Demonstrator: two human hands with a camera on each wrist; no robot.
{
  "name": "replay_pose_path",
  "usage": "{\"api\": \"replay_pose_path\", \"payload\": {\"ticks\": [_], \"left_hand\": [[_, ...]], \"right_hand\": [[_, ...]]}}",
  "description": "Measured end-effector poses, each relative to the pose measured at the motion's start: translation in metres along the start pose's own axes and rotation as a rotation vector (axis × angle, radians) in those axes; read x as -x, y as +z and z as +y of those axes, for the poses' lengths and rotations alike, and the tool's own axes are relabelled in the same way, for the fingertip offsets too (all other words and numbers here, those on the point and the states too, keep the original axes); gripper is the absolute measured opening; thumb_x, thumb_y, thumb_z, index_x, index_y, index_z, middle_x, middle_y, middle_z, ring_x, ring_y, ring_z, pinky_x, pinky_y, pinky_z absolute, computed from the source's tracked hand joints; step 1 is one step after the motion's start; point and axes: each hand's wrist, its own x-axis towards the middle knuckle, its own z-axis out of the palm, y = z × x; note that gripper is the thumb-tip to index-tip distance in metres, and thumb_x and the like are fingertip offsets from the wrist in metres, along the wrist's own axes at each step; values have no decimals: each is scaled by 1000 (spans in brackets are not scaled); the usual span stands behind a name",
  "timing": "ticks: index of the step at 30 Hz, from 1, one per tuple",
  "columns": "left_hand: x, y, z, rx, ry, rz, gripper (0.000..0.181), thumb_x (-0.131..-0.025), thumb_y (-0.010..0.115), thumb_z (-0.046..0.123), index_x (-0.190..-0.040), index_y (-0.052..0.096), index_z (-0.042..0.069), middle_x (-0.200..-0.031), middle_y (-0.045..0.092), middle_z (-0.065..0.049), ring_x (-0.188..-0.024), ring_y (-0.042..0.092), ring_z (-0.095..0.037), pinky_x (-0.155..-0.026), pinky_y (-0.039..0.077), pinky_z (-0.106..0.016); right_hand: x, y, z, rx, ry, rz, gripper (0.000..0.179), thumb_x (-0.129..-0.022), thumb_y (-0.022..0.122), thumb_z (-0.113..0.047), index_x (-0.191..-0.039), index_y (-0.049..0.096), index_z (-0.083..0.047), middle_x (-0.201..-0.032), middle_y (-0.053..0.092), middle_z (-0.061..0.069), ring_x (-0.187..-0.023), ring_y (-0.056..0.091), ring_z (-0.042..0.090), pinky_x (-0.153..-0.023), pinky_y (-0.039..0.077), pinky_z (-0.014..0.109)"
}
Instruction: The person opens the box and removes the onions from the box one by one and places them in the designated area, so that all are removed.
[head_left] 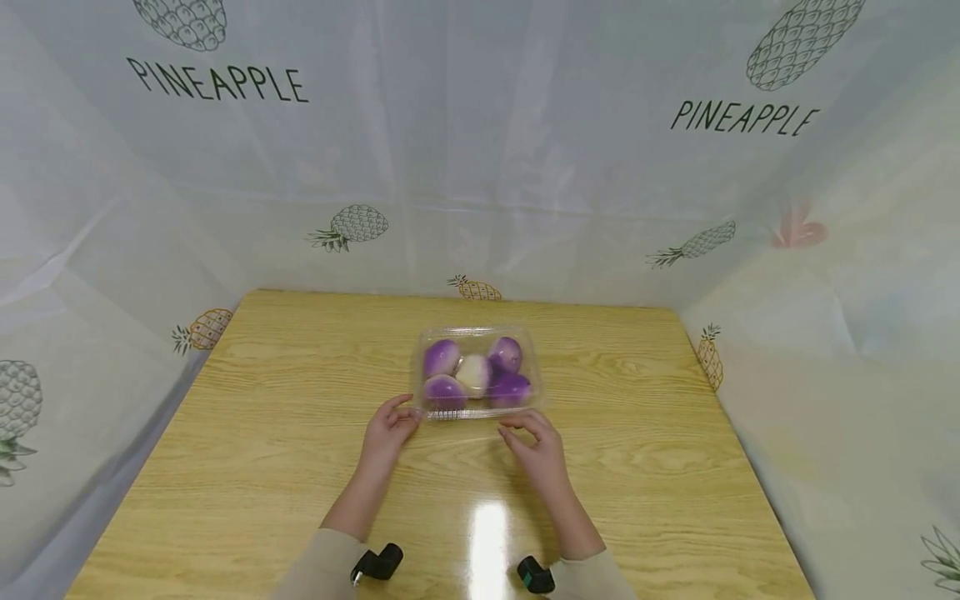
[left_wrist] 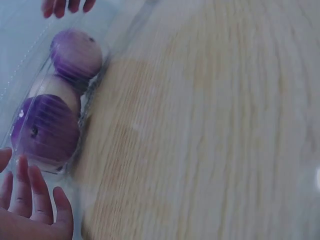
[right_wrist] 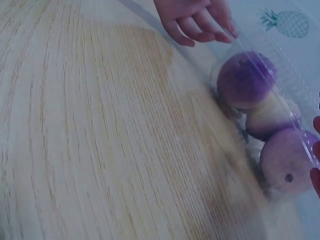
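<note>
A clear plastic clamshell box lies on the table, its lid down over several purple-and-white round vegetables that look like turnips. My left hand is at the front left corner, fingertips right at the rim; the left wrist view shows its fingers spread and loosely extended beside the box. At the front right edge is my right hand, thumb and fingers apart and gently bent, with nothing between them. Only its fingertips show at the edge of the right wrist view, overlapping the box.
The box rests toward the back of a light wood-grain table. A pale curtain printed with pineapples hangs behind the table and along both sides. Black wrist-worn devices show by both sleeves, and light glares off the front of the tabletop.
</note>
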Motion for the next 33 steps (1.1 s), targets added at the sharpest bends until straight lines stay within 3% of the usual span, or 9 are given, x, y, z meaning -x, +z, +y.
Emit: {"api": "replay_pose_path", "payload": {"ticks": [7, 9, 14, 18, 23, 28, 33], "left_hand": [[-5, -11, 2, 4, 24, 41, 39, -91, 67, 5, -129, 57, 2, -101, 69, -11, -96, 63, -28, -80, 50, -22], [-5, -15, 3, 4, 36, 45, 37, -91, 67, 6, -127, 58, 1, -100, 68, -11, -94, 63, -27, -81, 51, -25], [-9, -23, 2, 25, 54, 66, 33, -92, 66, 5, -123, 58, -5, -98, 67, -9, -91, 63, -22, -84, 53, -29], [-11, -28, 3, 63, 53, 77, 31, -93, 64, 2, -120, 56, -9, -96, 64, -5, -90, 63, -19, -85, 54, -28], [-11, -32, 6, 105, 13, 64, 31, -95, 63, 5, -121, 55, -8, -101, 62, -6, -97, 61, -22, -91, 52, -32], [-10, -33, 9, 136, -29, 47, 32, -97, 61, 6, -125, 52, -6, -107, 59, -8, -107, 57, -28, -97, 49, -35], [-7, -32, 15, 173, -53, 44, 34, -97, 58, 2, -129, 49, -5, -115, 58, -10, -111, 56, -27, -100, 46, -38]], "right_hand": [[1, -6, 2, -19, 38, 25, 11, -84, 75, -3, -94, 72, -1, -95, 68, 1, -97, 59, 22, -95, 47, 38], [2, -8, -3, -18, 50, 35, 10, -84, 75, 0, -93, 72, 0, -95, 67, 5, -97, 59, 26, -95, 47, 42], [2, -15, -24, 0, 56, 38, 11, -84, 72, 5, -94, 70, 5, -95, 66, 16, -95, 59, 35, -90, 50, 38], [1, -19, -29, 4, 88, 41, 11, -84, 72, 5, -94, 70, 6, -95, 66, 17, -94, 60, 33, -90, 50, 44], [1, -19, -12, -37, 140, 63, 10, -84, 73, 2, -94, 71, 2, -97, 67, 13, -97, 59, 29, -91, 46, 56], [0, -17, 14, -77, 194, 52, 11, -84, 76, -7, -95, 73, -8, -98, 66, 5, -101, 57, 24, -96, 44, 50], [0, -15, 18, -76, 174, 31, 11, -85, 76, -9, -95, 74, -11, -97, 65, 2, -100, 57, 21, -95, 46, 46]]}}
